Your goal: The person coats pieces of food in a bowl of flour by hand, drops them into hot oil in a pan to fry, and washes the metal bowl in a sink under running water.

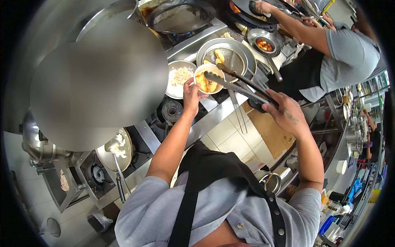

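My left hand (191, 98) grips a small white bowl (201, 68) by its near side. Golden fried pieces (204, 85) lie in it. In my right hand (286, 114) is a pair of metal tongs (242, 91), their jaws apart, with one tip over the bowl and the other near its far rim. Just beyond the bowl, a strainer (237, 63) with more fried pieces (219, 55) sits in a wide metal basin (249, 54); a long handle hangs over the counter edge. Left of the bowl is a pan (175, 91) of chopped, pale food.
A large blurred patch hides much of the left stove. A frying pan (100, 158) with a ladle sits on a burner. At the back stands a dark wok (181, 17) over a flame. A co-worker (347, 51) cooks at right, near a strainer ladle (263, 41) of colourful food.
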A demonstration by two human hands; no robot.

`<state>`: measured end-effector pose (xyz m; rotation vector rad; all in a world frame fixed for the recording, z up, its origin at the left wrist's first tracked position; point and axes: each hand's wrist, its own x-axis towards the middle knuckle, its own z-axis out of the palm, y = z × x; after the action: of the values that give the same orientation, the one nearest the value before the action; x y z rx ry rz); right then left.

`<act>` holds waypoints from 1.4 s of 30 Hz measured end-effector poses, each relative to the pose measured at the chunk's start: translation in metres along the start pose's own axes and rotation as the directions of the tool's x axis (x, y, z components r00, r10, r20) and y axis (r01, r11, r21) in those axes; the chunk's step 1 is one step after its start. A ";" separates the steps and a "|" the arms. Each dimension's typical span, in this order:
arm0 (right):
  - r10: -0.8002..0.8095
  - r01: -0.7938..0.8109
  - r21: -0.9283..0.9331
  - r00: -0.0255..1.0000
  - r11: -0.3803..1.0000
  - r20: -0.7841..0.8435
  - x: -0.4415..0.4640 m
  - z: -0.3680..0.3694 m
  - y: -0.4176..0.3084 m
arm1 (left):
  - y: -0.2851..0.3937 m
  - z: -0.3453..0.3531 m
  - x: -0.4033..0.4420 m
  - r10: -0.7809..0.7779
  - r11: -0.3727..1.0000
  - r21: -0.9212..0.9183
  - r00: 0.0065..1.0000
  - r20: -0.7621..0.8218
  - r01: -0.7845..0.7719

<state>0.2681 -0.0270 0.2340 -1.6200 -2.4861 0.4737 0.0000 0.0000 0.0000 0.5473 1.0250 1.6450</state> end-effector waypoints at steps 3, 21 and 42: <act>0.031 -0.017 0.156 0.996 0.988 -0.088 -0.038 0.004 0.026 | -0.005 0.015 -0.035 -0.061 0.997 -0.052 0.998 0.026 0.062; 0.410 -0.357 0.357 0.908 0.863 -0.084 -0.215 -0.005 0.128 | -0.059 0.147 -0.144 -0.246 0.965 0.007 0.900 0.360 0.261; 0.375 -0.525 -0.146 0.750 0.838 -0.544 -0.269 0.053 0.021 | -0.069 0.170 -0.157 -0.315 0.920 0.013 0.720 0.618 0.392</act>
<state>0.3823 -0.2732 0.1919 -2.1412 -1.8227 -0.2761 0.2207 -0.0837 0.0535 0.6937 0.4959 1.0564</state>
